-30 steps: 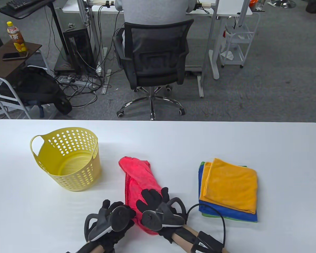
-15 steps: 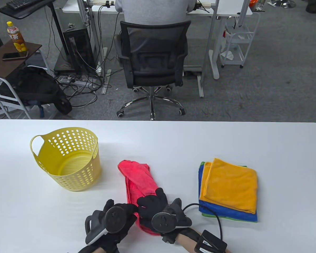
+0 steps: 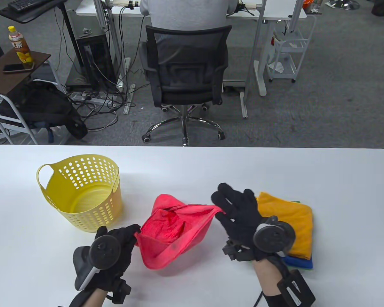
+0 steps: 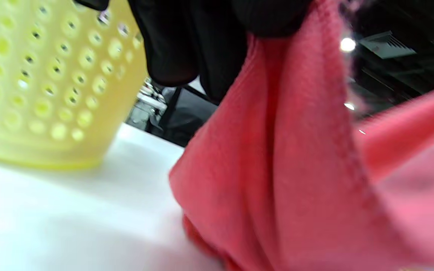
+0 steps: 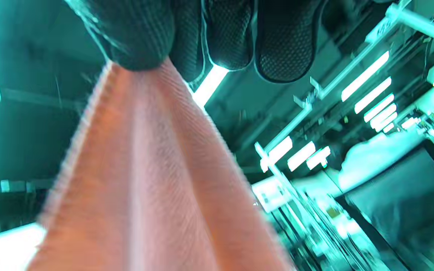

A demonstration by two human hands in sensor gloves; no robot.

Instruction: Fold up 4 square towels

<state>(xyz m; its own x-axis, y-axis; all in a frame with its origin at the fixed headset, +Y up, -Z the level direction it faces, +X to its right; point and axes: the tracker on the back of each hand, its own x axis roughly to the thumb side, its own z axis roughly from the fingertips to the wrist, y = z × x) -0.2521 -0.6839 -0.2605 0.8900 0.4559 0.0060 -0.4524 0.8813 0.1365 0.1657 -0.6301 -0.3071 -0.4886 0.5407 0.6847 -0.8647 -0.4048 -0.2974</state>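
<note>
A red towel (image 3: 174,233) hangs slack between my two hands above the white table (image 3: 192,166), sagging in the middle. My left hand (image 3: 128,235) pinches its near-left corner, and the red towel (image 4: 277,169) fills the left wrist view below the black fingers (image 4: 187,49). My right hand (image 3: 232,206) pinches the far-right corner; in the right wrist view the red towel (image 5: 145,180) drops from the fingertips (image 5: 138,41). A folded stack with an orange towel (image 3: 289,220) on top of a blue one (image 3: 302,260) lies at the right, partly hidden by my right hand.
A yellow perforated basket (image 3: 80,195) stands empty at the left, close to my left hand; the same basket (image 4: 43,82) shows in the left wrist view. Beyond the far table edge a person sits on a black office chair (image 3: 185,70).
Both hands were together on the bunched red towel near the front edge. They have lifted and moved apart, spreading the towel between them; the right hand now covers part of the orange stack.
</note>
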